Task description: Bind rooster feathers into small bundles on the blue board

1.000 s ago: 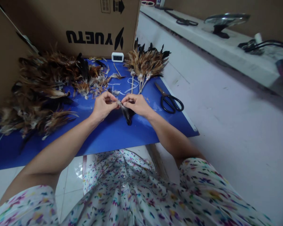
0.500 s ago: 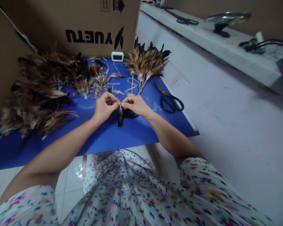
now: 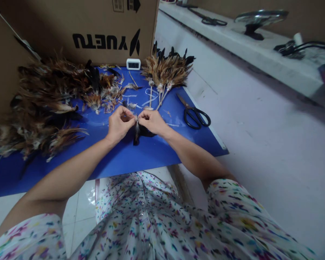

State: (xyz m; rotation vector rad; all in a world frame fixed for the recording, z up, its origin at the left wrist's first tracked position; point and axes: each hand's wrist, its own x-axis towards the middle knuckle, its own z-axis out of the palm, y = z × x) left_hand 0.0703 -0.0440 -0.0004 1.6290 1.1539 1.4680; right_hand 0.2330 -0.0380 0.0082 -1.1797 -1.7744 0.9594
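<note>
My left hand and my right hand meet over the blue board. Both pinch the quill ends of a small bunch of dark feathers, which hangs down between them. A big heap of loose brown and black feathers lies on the board to the left of my left hand. Several finished feather bundles on thin sticks lie at the board's far edge, beyond my right hand.
Black scissors lie on the board right of my right hand. A small white digital timer stands before a cardboard box. White strips of string lie near the bundles. A pale ledge with cables runs along the right.
The dark feather bunch has turned from slanting under my right hand to hanging straight down between both hands. My hands have shifted slightly left and stay pinched together.
</note>
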